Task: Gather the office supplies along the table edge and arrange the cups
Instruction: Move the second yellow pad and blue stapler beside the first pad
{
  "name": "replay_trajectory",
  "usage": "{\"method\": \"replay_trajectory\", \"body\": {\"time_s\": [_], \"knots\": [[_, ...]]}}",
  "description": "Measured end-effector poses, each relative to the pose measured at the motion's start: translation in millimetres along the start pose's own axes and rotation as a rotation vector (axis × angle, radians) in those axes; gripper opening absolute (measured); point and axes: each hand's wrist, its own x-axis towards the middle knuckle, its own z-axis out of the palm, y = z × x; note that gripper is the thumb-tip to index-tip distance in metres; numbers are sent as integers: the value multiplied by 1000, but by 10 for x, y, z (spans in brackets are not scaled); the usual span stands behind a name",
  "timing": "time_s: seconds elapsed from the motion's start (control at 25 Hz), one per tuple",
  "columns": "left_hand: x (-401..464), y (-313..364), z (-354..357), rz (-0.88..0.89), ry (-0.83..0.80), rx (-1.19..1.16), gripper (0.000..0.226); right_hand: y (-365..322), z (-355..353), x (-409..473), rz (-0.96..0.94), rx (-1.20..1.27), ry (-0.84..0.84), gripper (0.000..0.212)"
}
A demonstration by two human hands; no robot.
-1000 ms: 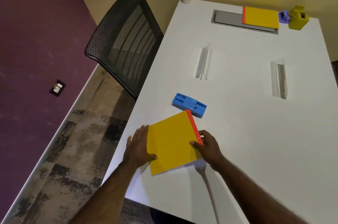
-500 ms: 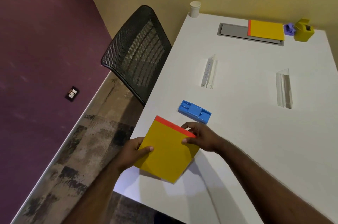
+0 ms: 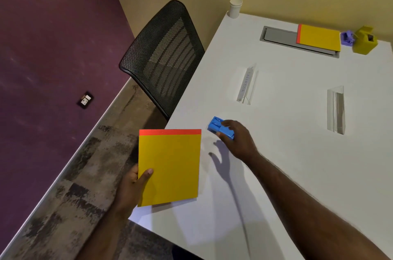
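Gripping flat yellow pad [image 3: 170, 166], left hand [image 3: 131, 187], right hand [image 3: 238, 138] on boxy blue stapler [image 3: 219, 128]

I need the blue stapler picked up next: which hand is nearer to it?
Right. The right hand is on the blue stapler, fingers curled round it. The left hand is off to the stapler's near left, holding the yellow notepad.

White tabletop [image 3: 276, 164], seen from its near left corner. Lying on it: blue stapler [image 3: 219, 128] near the left edge; two clear acrylic sign holders [image 3: 246, 85] [image 3: 336, 108] mid-surface, well apart; grey cable hatch [image 3: 278, 36] near the far edge, with a yellow notepad [image 3: 319, 37] overlapping its right part; purple item [image 3: 347, 37] and yellow-green dispenser [image 3: 364, 41] just beside that; white paper cup [image 3: 235, 7] at the far left corner.
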Motion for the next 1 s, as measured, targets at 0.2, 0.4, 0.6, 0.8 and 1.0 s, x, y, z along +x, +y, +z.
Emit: {"method": "replay_trajectory", "body": {"time_s": [0.2, 0.4, 0.6, 0.8, 1.0], "knots": [[-80, -77, -74, -37, 52, -147, 95, 332, 128, 240, 124, -405, -46, 67], [-17, -179, -28, -70, 125, -232, 46, 415, 291, 435, 121, -519, -71, 83], [19, -157, -3, -77, 170, -235, 45, 463, 421, 461, 133, -526, -65, 75], [-23, -150, -4, -80, 188, -282, 45, 500, 458, 404, 132, -408, -13, 42], [-144, -58, -134, -69, 242, -309, 39, 276, 505, 182, 103, -292, 66, 41]]}}
